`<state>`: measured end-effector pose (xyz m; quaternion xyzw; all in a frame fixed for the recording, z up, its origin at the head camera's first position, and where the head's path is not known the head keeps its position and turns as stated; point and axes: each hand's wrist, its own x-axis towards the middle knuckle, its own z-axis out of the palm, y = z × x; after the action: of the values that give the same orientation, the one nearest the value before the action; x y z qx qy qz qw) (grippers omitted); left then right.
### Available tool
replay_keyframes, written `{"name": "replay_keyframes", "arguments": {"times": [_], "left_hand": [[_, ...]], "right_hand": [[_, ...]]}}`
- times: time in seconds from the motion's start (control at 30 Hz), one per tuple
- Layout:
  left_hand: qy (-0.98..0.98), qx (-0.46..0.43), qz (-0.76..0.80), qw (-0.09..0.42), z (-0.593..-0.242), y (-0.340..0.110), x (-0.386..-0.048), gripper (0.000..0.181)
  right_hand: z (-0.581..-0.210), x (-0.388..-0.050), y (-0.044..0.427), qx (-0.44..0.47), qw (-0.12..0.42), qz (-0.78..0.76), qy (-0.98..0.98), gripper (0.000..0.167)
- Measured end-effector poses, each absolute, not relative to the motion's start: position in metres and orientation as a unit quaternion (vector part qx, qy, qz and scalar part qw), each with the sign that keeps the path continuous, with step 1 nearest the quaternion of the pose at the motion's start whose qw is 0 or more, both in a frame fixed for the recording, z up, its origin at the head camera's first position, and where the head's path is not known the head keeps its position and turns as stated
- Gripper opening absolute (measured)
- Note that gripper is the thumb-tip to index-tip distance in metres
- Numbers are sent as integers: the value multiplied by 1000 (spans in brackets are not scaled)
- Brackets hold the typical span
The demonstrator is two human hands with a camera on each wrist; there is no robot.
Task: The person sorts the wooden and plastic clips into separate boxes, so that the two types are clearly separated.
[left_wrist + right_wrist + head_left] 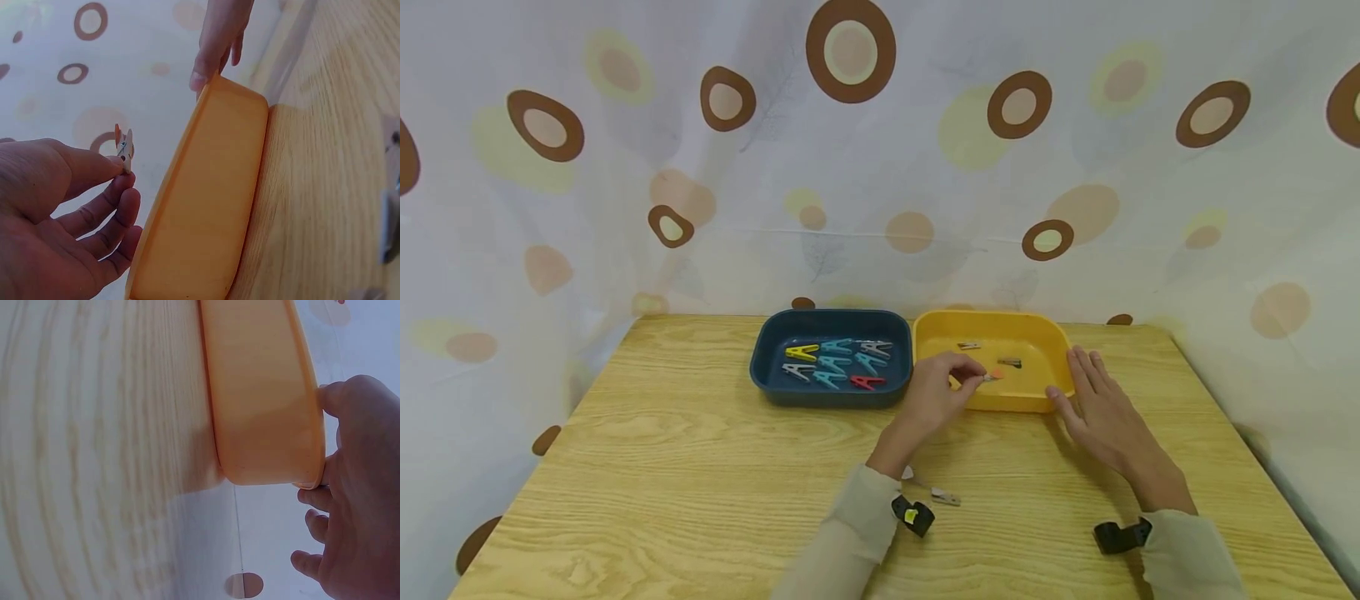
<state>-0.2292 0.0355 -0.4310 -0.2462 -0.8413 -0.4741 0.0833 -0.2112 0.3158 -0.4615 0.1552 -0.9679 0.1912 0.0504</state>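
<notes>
My left hand (934,390) pinches a small clothespin (125,150) between thumb and forefinger, above the yellow tray (1037,405). One orange leg and a pale body with a metal spring show in the left wrist view. My right hand (1105,421) rests against the tray's right front corner, its fingers fairly straight along the side and its thumb at the rim. Inside the yellow tray lie a light clothespin (969,345) and a darker one (1010,362). My left hand hides part of the tray's left side.
Touching the yellow tray on its left is a dark blue tray (827,400) with several colored clothespins, such as a yellow one (802,352) and a red one (867,382). Another clothespin (945,497) lies on the wooden table (700,483) beside my left wrist. A patterned curtain (850,192) stands behind.
</notes>
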Motion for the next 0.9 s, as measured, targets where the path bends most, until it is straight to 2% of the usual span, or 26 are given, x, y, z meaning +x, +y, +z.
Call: {"name": "replay_keyframes", "arguments": {"times": [0.9], "left_hand": [[-884, -225, -409, 22, -429, 50, -294, 11]], "right_hand": [[-464, -214, 316, 151, 50, 189, -969, 78]]}}
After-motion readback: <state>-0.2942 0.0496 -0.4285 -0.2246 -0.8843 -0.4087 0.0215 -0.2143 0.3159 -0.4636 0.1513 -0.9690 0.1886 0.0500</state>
